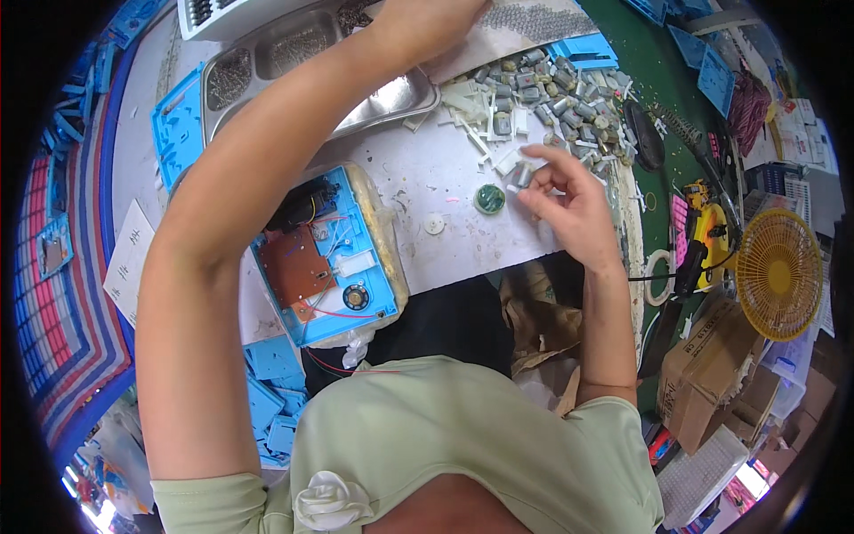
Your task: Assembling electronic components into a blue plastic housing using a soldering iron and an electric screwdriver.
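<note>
Pale green cloth of a shirt (471,400) with a white fabric flower (331,501) lies nearest, below the front edge of a whitish, stained desk (463,254). Over the desk's right half, the right hand (574,203) has its thumb and fingertips closed on a small motor (523,174). This motor is a short, silvery grey can with a dull metal sheen; a small white plastic part shows just beside its left end, and whether the two are joined I cannot tell. It is held above the desk, near a round green tub (488,199) with a pale rim. Left of the tub lies a small white disc (434,223).

Many similar grey motors (569,107) are heaped toward the desk's far right corner, with white plastic parts (467,102) along the heap's left side.

Reaching across to the far edge, the left hand (431,22) is at the left end of a board (454,60) covered in rows of small grey pieces. The top of the view cuts off its fingers, so its grip cannot be told. Under that forearm sits a steel tray (427,96).

At the desk's front edge, toward the left, an open blue case (374,240) rests on a yellowish pad (365,185), showing a brown circuit board (289,267), wires and a round speaker (356,297).
</note>
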Available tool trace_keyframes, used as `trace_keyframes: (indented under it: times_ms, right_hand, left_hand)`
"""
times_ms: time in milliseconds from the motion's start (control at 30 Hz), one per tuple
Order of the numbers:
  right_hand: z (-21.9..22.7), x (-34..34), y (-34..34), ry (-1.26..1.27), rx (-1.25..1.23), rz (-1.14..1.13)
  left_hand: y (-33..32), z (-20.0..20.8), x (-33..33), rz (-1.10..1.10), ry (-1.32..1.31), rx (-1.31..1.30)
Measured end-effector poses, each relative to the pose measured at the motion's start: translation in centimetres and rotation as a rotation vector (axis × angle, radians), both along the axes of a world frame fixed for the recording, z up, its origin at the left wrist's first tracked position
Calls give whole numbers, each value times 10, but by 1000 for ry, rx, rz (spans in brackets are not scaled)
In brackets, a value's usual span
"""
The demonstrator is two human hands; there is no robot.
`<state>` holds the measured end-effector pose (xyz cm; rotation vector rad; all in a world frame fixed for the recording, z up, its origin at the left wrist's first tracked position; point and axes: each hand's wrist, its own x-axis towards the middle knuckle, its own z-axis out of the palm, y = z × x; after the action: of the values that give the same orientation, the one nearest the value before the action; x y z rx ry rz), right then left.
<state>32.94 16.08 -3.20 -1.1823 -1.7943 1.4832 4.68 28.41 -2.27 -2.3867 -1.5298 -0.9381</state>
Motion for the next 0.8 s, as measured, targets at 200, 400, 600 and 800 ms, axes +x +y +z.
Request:
trace_keyframes:
  times_ms: [200, 400, 600, 800]
  right_hand:
    - [9, -5, -1, -332, 187, 245]
    - [13, -22, 14, -419, 602, 479]
    - [23, -25, 17, -445, 464, 476]
    - [37, -71, -63, 330, -340, 218]
  left_hand:
    - [-153, 61, -12, -148, -496, -324]
    - [-270, 60, -33, -65, -767, -539]
    - [-319, 41, -15, 48, -876, -499]
    - [-332, 20, 7, 117, -1053, -550]
